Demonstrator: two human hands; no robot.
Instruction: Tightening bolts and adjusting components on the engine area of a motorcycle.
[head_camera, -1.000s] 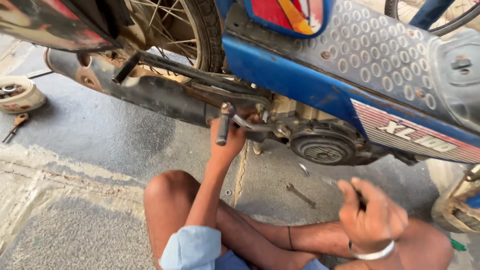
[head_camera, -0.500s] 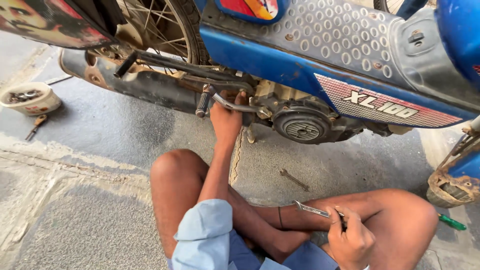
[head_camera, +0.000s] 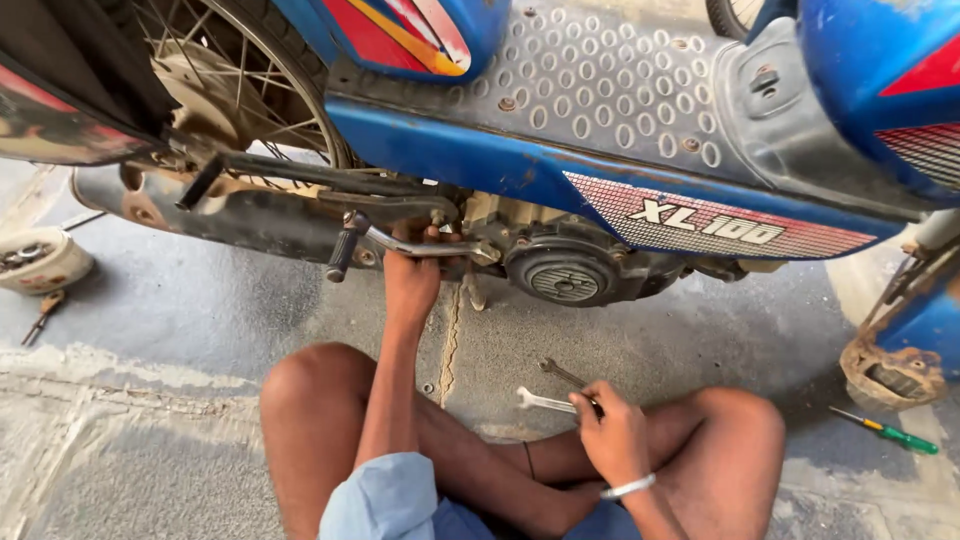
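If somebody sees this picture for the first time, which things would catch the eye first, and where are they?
The blue motorbike fills the upper part of the view, with its round engine cover low in the middle. The left hand reaches up under the frame beside the kick lever. Lower right, the right hand holds a silver spanner above the grey floor, where a second spanner lies close by.

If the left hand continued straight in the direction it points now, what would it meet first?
Probably the grey metal engine casing just behind the bent metal kick lever, where the left hand already reaches; depth is unclear.
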